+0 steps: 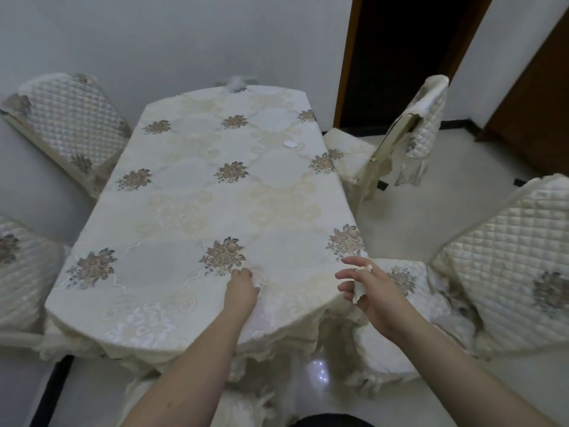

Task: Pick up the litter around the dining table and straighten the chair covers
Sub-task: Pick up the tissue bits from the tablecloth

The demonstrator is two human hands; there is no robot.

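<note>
A: Ok, status on litter?
B: I see the left hand point(243, 288) down on the tablecloth point(184, 211) near the front edge, fingers curled, pinching a small white scrap point(257, 283). Right hand point(368, 288) hovers off the table's right corner, holding a crumpled white tissue point(358, 289), index and thumb sticking out
A: What's left?
B: One more white bit point(291, 144) far right on the table, another point(235, 84) at the far edge. Next move needs a long reach. Far-right chair cover point(428, 118) hangs half off, needs both hands free
</note>
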